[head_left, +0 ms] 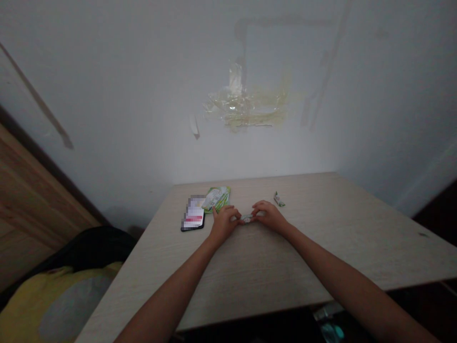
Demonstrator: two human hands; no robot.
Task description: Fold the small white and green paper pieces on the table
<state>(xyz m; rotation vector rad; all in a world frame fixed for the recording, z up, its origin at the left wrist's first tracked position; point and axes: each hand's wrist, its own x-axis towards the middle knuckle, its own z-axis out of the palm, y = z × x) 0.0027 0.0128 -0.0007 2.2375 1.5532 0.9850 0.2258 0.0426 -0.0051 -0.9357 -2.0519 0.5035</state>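
Pale tabletop [321, 214] bears a phone [193, 215] and green packets [216, 197] beside hands [225, 223] pinching a white-green piece [247, 218].

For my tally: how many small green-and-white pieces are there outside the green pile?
2: the held piece between left hand and right hand, and a loose piece on the table beyond. Hands may hide more.

A white wall [143, 71] rises behind a pale wood-grain table [214, 281], its far edge close to the plaster. Wrinkled clear tape [233, 102] and yellowed adhesive residue [255, 119] mark the wall's middle; a brown streak [39, 100] slants down its left side. Wooden panelling [21, 190] stands at far left, above black fabric [93, 243] and a yellow-and-grey soft item [74, 305]. Light is dim, with deep shadow beneath the table.
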